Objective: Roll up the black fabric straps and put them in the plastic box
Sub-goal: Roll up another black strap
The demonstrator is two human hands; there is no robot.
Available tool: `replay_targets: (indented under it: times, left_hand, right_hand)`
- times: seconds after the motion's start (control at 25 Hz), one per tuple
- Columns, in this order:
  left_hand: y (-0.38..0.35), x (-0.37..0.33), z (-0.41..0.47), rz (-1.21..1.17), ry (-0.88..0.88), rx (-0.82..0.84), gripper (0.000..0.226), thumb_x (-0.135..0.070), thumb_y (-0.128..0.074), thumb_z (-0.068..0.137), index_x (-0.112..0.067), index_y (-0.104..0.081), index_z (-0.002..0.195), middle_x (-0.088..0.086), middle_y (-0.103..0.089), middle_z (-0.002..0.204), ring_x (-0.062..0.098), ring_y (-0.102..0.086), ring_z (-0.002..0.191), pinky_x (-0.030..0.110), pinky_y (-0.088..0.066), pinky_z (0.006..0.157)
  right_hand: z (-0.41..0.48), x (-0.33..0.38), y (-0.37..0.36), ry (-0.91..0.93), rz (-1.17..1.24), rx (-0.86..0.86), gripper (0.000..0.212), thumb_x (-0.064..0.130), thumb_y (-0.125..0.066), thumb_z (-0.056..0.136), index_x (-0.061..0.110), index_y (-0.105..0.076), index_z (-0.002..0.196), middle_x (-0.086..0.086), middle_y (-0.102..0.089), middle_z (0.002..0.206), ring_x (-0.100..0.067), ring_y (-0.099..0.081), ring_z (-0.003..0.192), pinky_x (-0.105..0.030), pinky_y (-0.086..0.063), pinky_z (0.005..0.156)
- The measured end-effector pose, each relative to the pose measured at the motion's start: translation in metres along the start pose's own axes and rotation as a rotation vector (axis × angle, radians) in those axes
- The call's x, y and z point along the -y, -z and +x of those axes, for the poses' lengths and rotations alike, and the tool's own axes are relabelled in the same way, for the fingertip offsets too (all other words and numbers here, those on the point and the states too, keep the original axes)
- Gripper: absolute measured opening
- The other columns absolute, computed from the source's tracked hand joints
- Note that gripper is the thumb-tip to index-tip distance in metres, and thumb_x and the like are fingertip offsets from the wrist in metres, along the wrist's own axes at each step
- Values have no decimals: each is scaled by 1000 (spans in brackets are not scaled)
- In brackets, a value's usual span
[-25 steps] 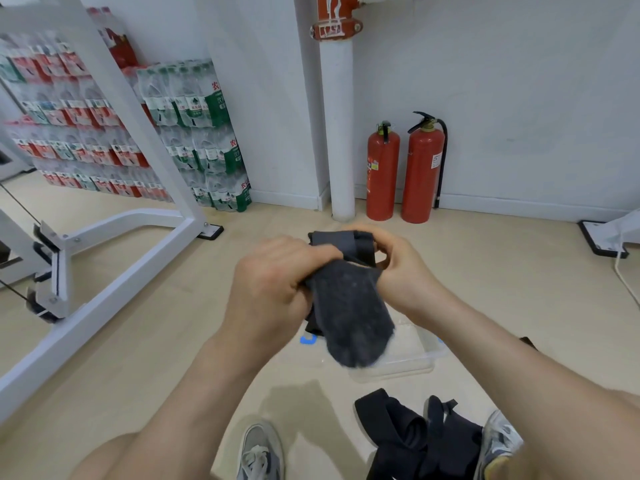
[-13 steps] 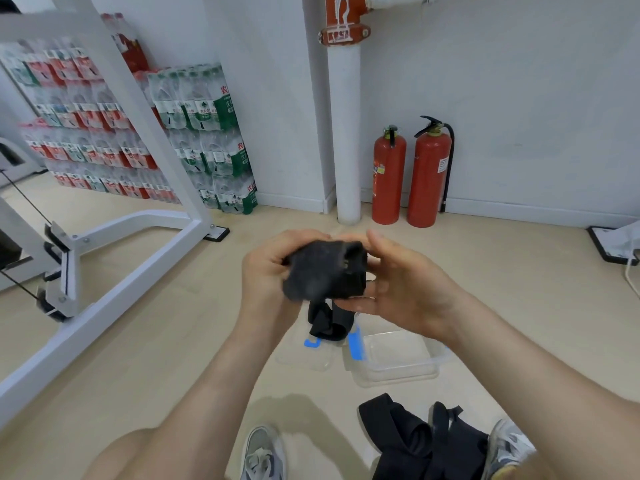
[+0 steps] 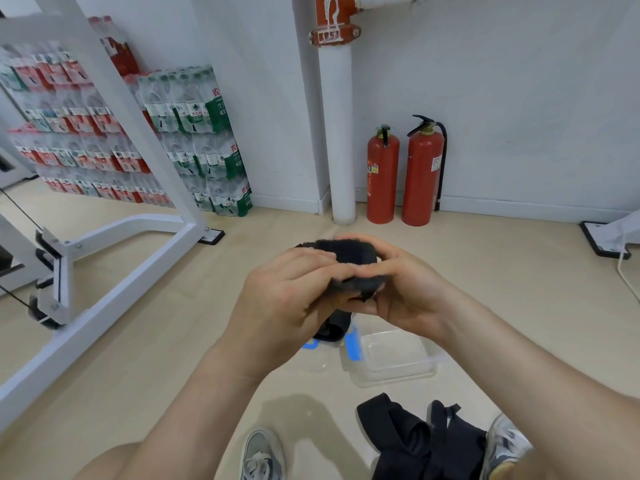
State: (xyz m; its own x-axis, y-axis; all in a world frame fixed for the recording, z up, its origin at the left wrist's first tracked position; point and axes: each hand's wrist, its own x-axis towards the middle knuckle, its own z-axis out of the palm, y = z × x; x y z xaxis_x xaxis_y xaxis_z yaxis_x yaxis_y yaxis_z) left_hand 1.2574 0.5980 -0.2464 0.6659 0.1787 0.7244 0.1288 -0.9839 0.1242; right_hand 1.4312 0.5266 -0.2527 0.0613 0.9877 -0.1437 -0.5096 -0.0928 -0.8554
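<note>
I hold a black fabric strap [image 3: 349, 256], mostly rolled into a thick wad, between both hands at chest height. My left hand [image 3: 287, 296] grips its left side with curled fingers. My right hand [image 3: 405, 289] pinches the right side, thumb on top. A loose tail of the strap [image 3: 330, 329] hangs below my hands. On the floor underneath stands the clear plastic box [image 3: 398, 358], beside a clear lid with blue clips [image 3: 308, 344]. More black straps [image 3: 415, 441] lie in a heap near my right shoe.
A white metal gym frame [image 3: 114, 244] stands on the left, with stacked packs of bottled water [image 3: 194, 140] behind it. Two red fire extinguishers [image 3: 403, 174] and a white pipe [image 3: 343, 133] line the wall. My shoes [image 3: 261, 457] are at the bottom edge.
The long hanging part of the strap has been wound up into the wad. My hands have closed in around the roll, and only a short tail hangs now.
</note>
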Motion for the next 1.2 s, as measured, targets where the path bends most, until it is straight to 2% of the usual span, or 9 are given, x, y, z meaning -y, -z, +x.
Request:
replay_targets:
  times: [0.12,0.24,0.44,0.56,0.64,0.76,0.84,1.0,1.2]
  left_hand:
    - [5,1,-1,-14,25,46,18,-18,-63,90,-13,-73,104,1,-73,104,18,-66,108,38,-53,92]
    - [0,3,-5,25,-43,97,18,-7,-61,88,-15,-68,102,0,-72,110,19,-60,119,42,-50,98]
    - [-12,-8,-10,67,-111,101,12,-2,-72,79,-5,-72,91,6,-73,97,20,-64,98,34,-53,81]
    - [-7,-2,-5,-44,46,36,19,3,-62,78,-5,-73,91,3,-71,94,18,-62,92,23,-48,83]
    - [-6,6,1,-135,257,-35,14,-2,-63,82,-7,-73,91,-3,-69,96,10,-61,94,16,-45,86]
    - [-8,6,8,-488,635,-168,29,3,-69,82,-24,-74,90,-10,-70,101,-1,-63,96,13,-46,85]
    - [-10,2,11,-721,819,-257,36,9,-70,80,-26,-74,91,-10,-74,94,5,-68,91,16,-50,80]
    - [-9,-1,15,-813,884,-273,30,12,-70,76,-14,-74,90,-15,-74,79,-2,-68,78,11,-50,69]
    - [-8,0,11,-870,829,-204,27,8,-72,75,-12,-75,94,1,-71,103,4,-68,93,15,-51,76]
  right_hand:
    - [1,-1,1,15,-31,-8,43,5,-67,79,10,-64,121,-11,-71,100,-24,-72,86,-34,-59,65]
    - [8,-3,7,104,-104,-99,35,-4,-63,86,14,-67,116,-11,-71,96,-25,-71,85,-34,-57,63]
    - [13,-10,13,217,-261,-255,39,-13,-61,87,16,-67,113,-12,-69,102,-24,-69,86,-31,-56,60]
    - [9,-18,4,270,-351,-211,45,-16,-62,85,22,-69,107,-13,-67,112,-16,-72,84,-30,-58,58]
    - [8,-19,0,314,-387,-156,48,-16,-65,82,21,-68,111,-10,-67,117,-24,-72,95,-35,-61,64]
    - [8,-17,-3,328,-343,-74,54,-12,-72,67,25,-72,107,-8,-68,116,-33,-69,103,-45,-61,74]
    - [7,-14,-2,288,-263,-44,57,-9,-57,62,24,-74,105,-10,-67,116,-35,-69,103,-49,-60,78]
    - [6,-7,1,221,-272,18,58,1,-49,64,13,-69,117,-20,-66,115,-34,-68,100,-55,-57,86]
    - [0,-6,0,276,-417,-27,48,15,-84,72,17,-70,119,-12,-71,115,-31,-72,99,-48,-59,82]
